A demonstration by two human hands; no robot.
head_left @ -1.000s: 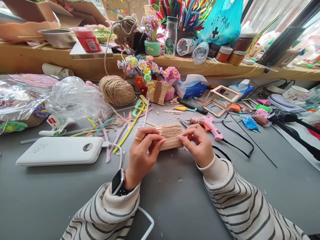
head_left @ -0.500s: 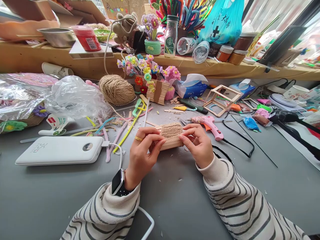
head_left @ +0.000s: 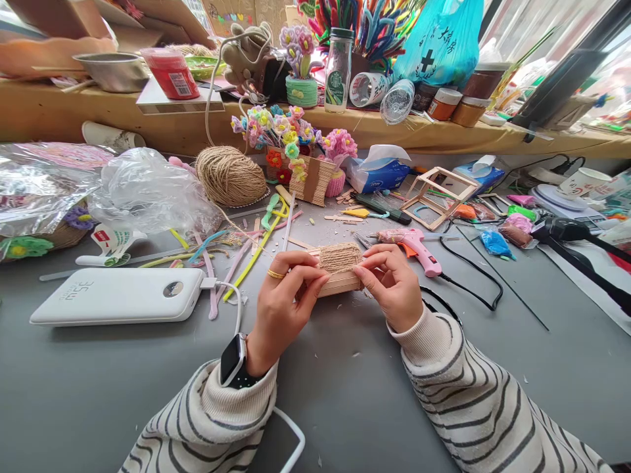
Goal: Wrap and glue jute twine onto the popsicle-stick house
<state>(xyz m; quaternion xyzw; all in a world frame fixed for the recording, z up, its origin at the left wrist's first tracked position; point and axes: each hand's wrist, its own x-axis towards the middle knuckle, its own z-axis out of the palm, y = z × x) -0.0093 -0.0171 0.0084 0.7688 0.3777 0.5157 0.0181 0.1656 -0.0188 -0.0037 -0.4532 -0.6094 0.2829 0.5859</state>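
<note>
Between my two hands is a small wooden-stick piece wrapped with twine (head_left: 341, 259), its pale flat sticks showing along the near side. My left hand (head_left: 290, 299), with a ring and a watch at the wrist, pinches its left end between thumb and fingers. On the right end, my right hand (head_left: 390, 286) is closed in a similar pinch. Fingertips cover both ends of the piece. Just right of my right hand lies a pink glue gun (head_left: 419, 249). A twine ball (head_left: 231, 176) sits behind my left hand, with a strand trailing toward the piece.
A white power bank (head_left: 121, 295) with a plugged-in cable lies at left, near pipe cleaners (head_left: 256, 256). Behind stand a stick box (head_left: 311, 180) with flowers, an open wooden frame (head_left: 438, 197) and a blue tissue pack (head_left: 379, 171). A black cord (head_left: 486, 295) loops at right.
Almost nothing differs. Both hands keep their pinch on the twine-wrapped piece, with only a very slight shift to the right.
</note>
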